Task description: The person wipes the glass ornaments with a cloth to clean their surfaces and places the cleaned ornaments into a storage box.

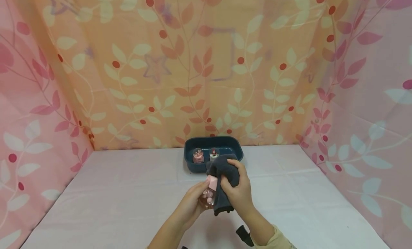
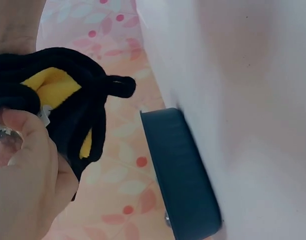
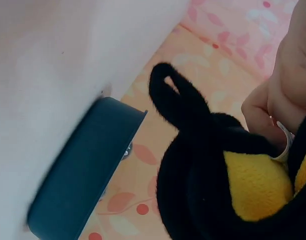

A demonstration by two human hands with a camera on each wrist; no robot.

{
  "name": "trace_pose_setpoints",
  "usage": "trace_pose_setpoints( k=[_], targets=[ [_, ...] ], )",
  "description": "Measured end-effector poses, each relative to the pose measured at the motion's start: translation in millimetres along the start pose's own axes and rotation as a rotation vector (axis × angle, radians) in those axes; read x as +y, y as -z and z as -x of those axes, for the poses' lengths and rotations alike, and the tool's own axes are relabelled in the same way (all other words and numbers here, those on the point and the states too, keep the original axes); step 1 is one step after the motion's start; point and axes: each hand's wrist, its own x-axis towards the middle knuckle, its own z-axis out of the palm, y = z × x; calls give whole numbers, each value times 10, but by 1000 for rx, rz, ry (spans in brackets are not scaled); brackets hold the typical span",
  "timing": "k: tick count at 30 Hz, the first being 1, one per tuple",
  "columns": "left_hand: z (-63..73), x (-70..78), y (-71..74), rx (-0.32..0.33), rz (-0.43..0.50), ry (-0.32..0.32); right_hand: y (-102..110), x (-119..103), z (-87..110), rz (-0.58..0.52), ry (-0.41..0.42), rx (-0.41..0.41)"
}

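Observation:
My left hand [image 1: 192, 202] grips a small snow globe, its pink base [image 1: 212, 183] upward and its clear dome [image 1: 207, 199] downward. A dark grey cloth [image 1: 222, 168] is bunched in my right hand [image 1: 242, 191], thumb on the near side, and lies against the globe's base. Up close in the left wrist view, the cloth [image 2: 95, 85] shows black edging, a hanging loop and a yellow inner face. The right wrist view shows the same loop and yellow face of the cloth [image 3: 257, 185]; it hides much of the globe there.
Behind the hands stands a dark blue tray [image 1: 195, 168], holding a pink-based snow globe [image 1: 198, 156] and a pale-based snow globe [image 1: 214, 154]. A white cloth covers the table [image 1: 128, 191]. Patterned curtains [image 1: 193, 63] enclose the back and sides.

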Motion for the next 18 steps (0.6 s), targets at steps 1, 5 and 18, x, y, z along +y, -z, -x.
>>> trace_pose_setpoints(
  k=[1,5,18],
  targets=[
    [1,-6,6,-8,13,10,5,0,-2,-1,-27,-1],
    [9,-18,36,-47,57,31,27,17,-22,-33,-155,-1],
    [11,-26,42,-60,60,5,123,-3,-110,-343,-615,94]
  ],
)
